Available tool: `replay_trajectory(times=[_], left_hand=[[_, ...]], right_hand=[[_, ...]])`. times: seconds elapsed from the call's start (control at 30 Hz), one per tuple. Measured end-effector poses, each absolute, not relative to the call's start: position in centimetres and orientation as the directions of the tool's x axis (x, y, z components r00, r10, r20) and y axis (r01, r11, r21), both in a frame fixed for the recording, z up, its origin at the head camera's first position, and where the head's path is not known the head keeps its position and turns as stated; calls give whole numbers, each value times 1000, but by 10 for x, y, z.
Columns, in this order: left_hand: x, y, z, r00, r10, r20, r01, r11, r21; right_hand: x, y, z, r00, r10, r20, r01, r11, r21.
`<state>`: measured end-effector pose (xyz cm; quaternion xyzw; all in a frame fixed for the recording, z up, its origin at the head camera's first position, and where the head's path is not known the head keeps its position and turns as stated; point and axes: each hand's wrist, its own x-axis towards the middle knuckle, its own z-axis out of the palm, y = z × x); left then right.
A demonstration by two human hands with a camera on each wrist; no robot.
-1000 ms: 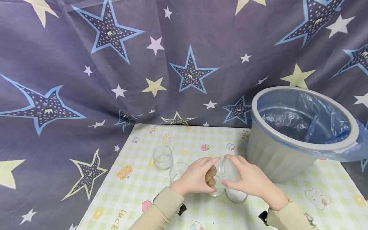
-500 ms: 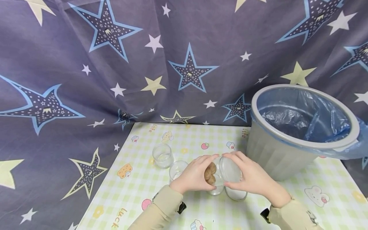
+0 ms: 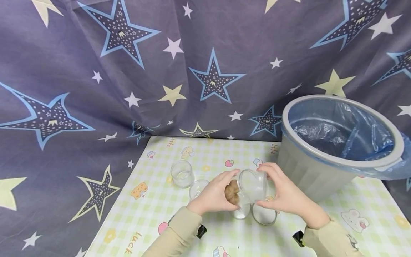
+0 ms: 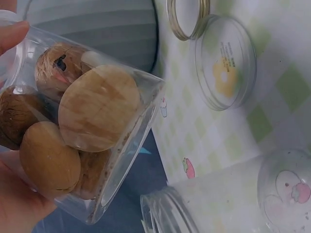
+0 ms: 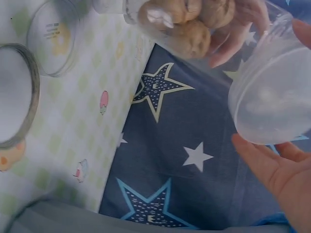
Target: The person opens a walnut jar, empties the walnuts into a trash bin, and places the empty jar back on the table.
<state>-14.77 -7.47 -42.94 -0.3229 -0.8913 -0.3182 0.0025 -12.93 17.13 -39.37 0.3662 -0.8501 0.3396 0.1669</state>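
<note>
My left hand (image 3: 215, 192) grips a clear plastic jar (image 4: 129, 145) around its side, holding it tipped over above the table. Several brown walnuts (image 5: 189, 36) lie inside it. The jar's mouth points right, toward my right hand (image 3: 285, 192). Between that hand's thumb and fingertips is a translucent round plastic piece (image 5: 272, 102), tilted beside the jar mouth; I cannot tell whether it is a deep lid or a cup. Below the hands, a clear shallow lid (image 4: 223, 63) with small print lies on the cloth beside a white lid with a gold-coloured rim (image 5: 34, 97).
Two open clear jars (image 3: 182, 175) stand left of my hands; a jar with a threaded neck (image 4: 170, 211) shows near the left wrist camera. A grey bin (image 3: 308, 178) with a blue liner stands at the right. A star-patterned curtain (image 3: 212, 71) hangs behind the checked tablecloth (image 3: 144, 214).
My right hand has shifted slightly right and up, and the translucent piece has turned from facing the head camera to a sideways tilt. My left hand, with the jar, moved a little left.
</note>
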Motion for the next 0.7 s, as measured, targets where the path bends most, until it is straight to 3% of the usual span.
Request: replay_trajectory(times=[0.23,0.47,0.7], left_hand=[[-147,-83,-429,-829,502,248,538,594,598],[-147,-92,-430,-863,432,262,492,599,632],[-149,-99,-435,-891,363,273,448,604,659]], right_hand=[[-133,171,-405,-790,-366,491,-611,522,-595],[-150,169,-426,-901,-244,359,-428,638,-640],[-175,166,-466,-939,-222,263,-342,682,-646]])
